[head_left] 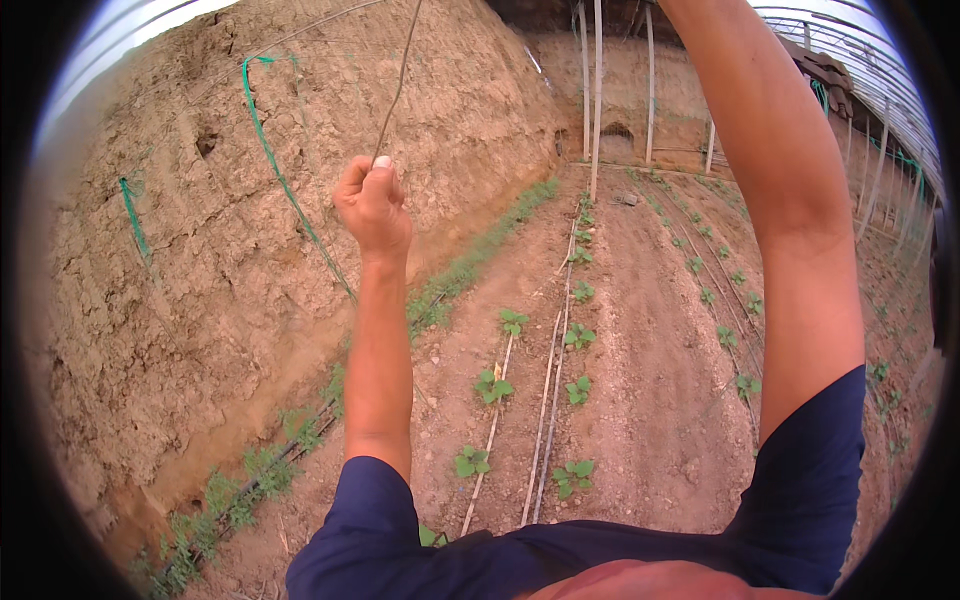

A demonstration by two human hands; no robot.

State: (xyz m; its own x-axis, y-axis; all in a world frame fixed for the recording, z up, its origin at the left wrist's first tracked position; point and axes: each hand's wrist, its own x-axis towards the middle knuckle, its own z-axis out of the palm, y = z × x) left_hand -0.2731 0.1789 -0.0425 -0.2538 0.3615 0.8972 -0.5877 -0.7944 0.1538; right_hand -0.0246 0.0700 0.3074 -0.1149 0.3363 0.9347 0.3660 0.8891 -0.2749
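Note:
My left hand (375, 205) is raised in front of me, its fingers closed round a thin brown wire (397, 95). From the fist the wire runs up, slightly bent, and leaves the view at the top. My right arm (800, 190) reaches up past the upper edge, so the hand itself and whatever it touches are hidden. To the left of my fist, a green strap (270, 150) hangs along the rough earth wall (180, 300).
Rows of young green plants (579, 336) grow in the soil beside pale drip lines (548, 420). Upright poles (597, 100) stand at the far end, under a framed roof (850, 40). Weeds (240, 500) line the wall's foot, and a short green strip (133, 215) hangs farther left.

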